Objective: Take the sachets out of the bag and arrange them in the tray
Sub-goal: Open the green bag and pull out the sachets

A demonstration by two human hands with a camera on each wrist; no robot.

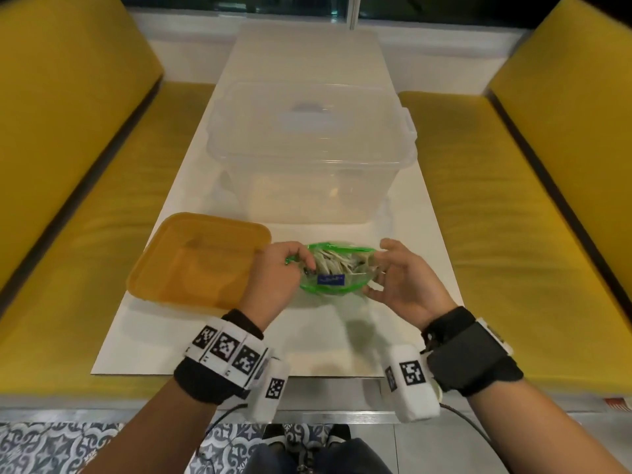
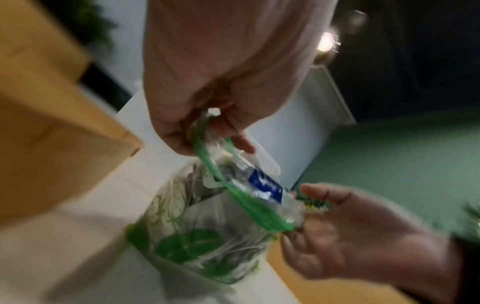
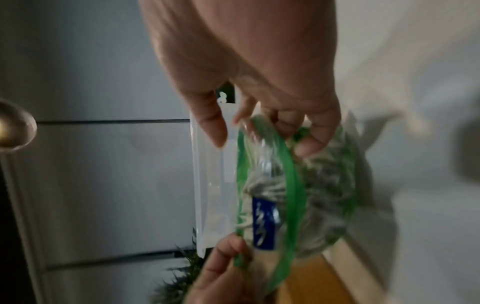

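Note:
A clear zip bag (image 1: 333, 271) with a green rim and a blue label stands open on the white table, near its front. Pale sachets (image 1: 330, 260) fill it. My left hand (image 1: 284, 265) pinches the bag's left rim end. My right hand (image 1: 393, 271) grips the right end, so the mouth is held wide. The same bag (image 2: 207, 222) shows in the left wrist view, its green rim stretched between my left fingers (image 2: 233, 139) and my right hand (image 2: 350, 232). The bag (image 3: 293, 191) hangs below my right fingers (image 3: 311, 144) in the right wrist view. The orange tray (image 1: 198, 261) lies left of the bag, nothing in it.
A large clear lidded storage box (image 1: 311, 148) stands on the table (image 1: 307, 336) just behind the bag. Yellow cushioned benches (image 1: 68, 200) run along both sides of the table. The table's near edge is close to my wrists.

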